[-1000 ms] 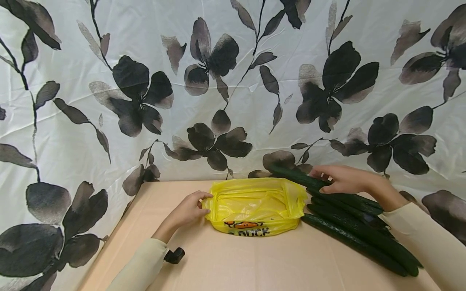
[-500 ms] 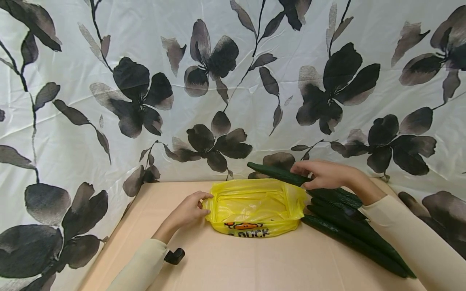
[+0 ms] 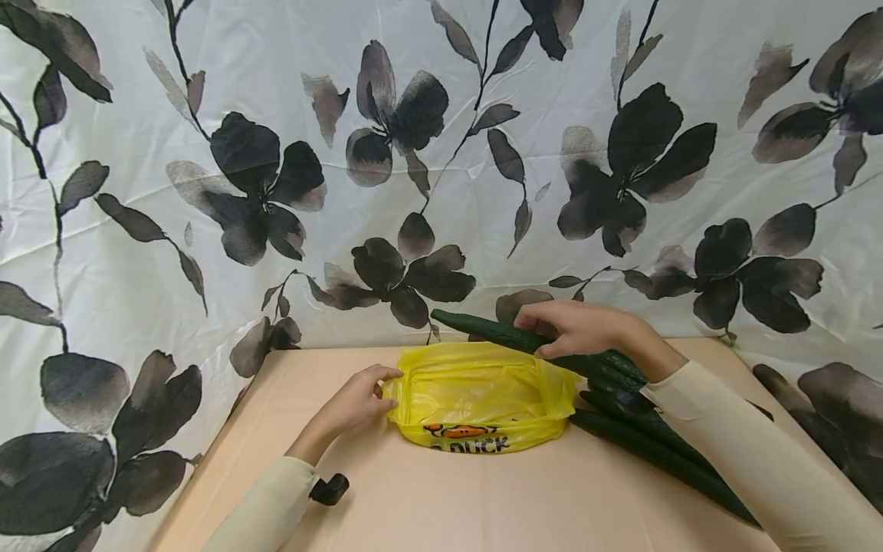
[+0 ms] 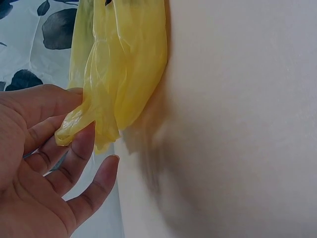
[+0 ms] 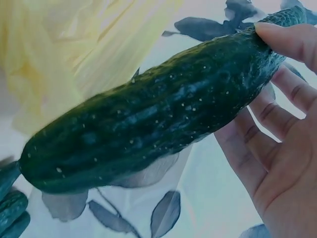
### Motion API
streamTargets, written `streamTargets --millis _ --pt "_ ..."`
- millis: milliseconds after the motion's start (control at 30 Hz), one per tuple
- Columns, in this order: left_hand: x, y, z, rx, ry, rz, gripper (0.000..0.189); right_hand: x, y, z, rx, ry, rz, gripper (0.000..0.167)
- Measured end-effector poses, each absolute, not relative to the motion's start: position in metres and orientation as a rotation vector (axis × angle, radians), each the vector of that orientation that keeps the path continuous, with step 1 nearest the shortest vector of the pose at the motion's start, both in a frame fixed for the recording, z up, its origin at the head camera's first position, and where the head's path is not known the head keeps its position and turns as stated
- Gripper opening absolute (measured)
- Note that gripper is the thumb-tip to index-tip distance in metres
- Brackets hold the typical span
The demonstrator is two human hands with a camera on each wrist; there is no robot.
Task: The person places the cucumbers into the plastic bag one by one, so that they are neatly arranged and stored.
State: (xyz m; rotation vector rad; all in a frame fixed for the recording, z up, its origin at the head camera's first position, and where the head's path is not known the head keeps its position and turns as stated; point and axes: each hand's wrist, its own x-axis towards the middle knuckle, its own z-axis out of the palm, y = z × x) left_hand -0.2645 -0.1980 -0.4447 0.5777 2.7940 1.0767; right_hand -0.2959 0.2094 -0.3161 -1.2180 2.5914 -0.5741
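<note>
A yellow plastic bag (image 3: 476, 391) with an orange-and-black print lies on the table, its mouth spread wide. My left hand (image 3: 355, 399) pinches the bag's left edge; in the left wrist view, gathered yellow film (image 4: 106, 74) sits between its thumb and fingers. My right hand (image 3: 586, 330) grips a long dark-green cucumber (image 3: 476, 328) around its middle, holding it raised behind the bag's back right rim. Close up in the right wrist view, the cucumber (image 5: 143, 114) shows a bumpy skin with pale specks.
Several more cucumbers (image 3: 662, 452) lie in a pile right of the bag, partly hidden under my right forearm. A small black object (image 3: 329, 489) is beside my left wrist. Behind the table (image 3: 469, 506) hangs a white floral cloth (image 3: 510, 253).
My right hand has lifted the cucumber off the pile and carried it left, so its tip now reaches behind the bag. The left hand has stayed on the bag's edge.
</note>
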Motion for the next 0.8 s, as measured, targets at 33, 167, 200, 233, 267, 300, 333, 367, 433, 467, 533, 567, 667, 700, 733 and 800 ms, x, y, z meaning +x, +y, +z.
streamTargets --millis 33,167,200,233,267,300,333,367,433,467,533,567,667,700,733,800 --pt "-0.264 -0.198 -0.445 0.569 2.792 1.073 0.048 -0.296 0.206 -0.316 -1.231 2.586 -0.572 0.041" --pt "-0.261 -0.199 -0.447 0.550 2.790 1.063 0.048 -0.295 0.192 -0.317 -1.255 2.567 -0.562 0.039" --pt "-0.261 -0.199 -0.447 0.550 2.792 1.062 0.048 -0.295 0.188 -0.318 -1.255 2.564 -0.561 0.039" --pt "-0.261 -0.199 -0.446 0.549 2.794 1.061 0.048 -0.295 0.185 -0.318 -1.254 2.559 -0.566 0.039" --pt "-0.261 -0.199 -0.446 0.549 2.796 1.063 0.048 -0.294 0.182 -0.317 -1.253 2.552 -0.571 0.039" --pt "-0.260 -0.199 -0.445 0.550 2.797 1.062 0.048 -0.294 0.178 -0.318 -1.252 2.549 -0.574 0.040" --pt "-0.260 -0.199 -0.445 0.548 2.799 1.059 0.048 -0.294 0.175 -0.318 -1.252 2.544 -0.578 0.040" --pt "-0.260 -0.199 -0.444 0.546 2.799 1.055 0.048 -0.294 0.173 -0.318 -1.250 2.539 -0.582 0.041" --pt "-0.260 -0.199 -0.443 0.544 2.799 1.049 0.048 -0.293 0.167 -0.319 -1.245 2.532 -0.588 0.043" --pt "-0.260 -0.199 -0.443 0.542 2.800 1.051 0.047 -0.293 0.164 -0.320 -1.243 2.531 -0.586 0.045" --pt "-0.260 -0.200 -0.442 0.537 2.801 1.045 0.047 -0.293 0.159 -0.322 -1.237 2.528 -0.591 0.046" --pt "-0.260 -0.200 -0.441 0.536 2.801 1.041 0.047 -0.292 0.156 -0.324 -1.236 2.526 -0.594 0.048" --pt "-0.260 -0.199 -0.441 0.523 2.803 1.037 0.047 -0.291 0.150 -0.329 -1.239 2.512 -0.615 0.048" --pt "-0.260 -0.199 -0.441 0.516 2.800 1.034 0.047 -0.290 0.148 -0.331 -1.242 2.507 -0.621 0.048" --pt "-0.260 -0.199 -0.440 0.511 2.798 1.033 0.047 -0.290 0.147 -0.333 -1.247 2.501 -0.627 0.048" --pt "-0.260 -0.199 -0.441 0.504 2.797 1.035 0.047 -0.288 0.144 -0.338 -1.239 2.494 -0.636 0.048"
